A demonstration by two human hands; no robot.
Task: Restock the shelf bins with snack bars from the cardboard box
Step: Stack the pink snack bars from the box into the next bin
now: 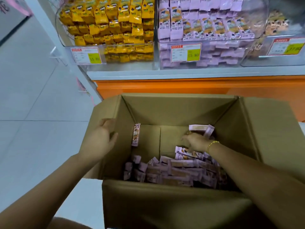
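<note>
The fingers (pixel 186 140) of the right hand (pixel 196 143) dip among the purple snack bars (pixel 178 172) near the far right wall of the cardboard box (pixel 173 109). Blur and the back of the hand hide whether they pinch a bar. The left hand (pixel 99 141) lies with relaxed, open fingers against the box's left flap (pixel 105 162), apparently steadying it. This looks like the gathering step. The next move calls for a firm handful lifted clear of the walls and up to the purple bin (pixel 214 40), which looks well filled.
</note>
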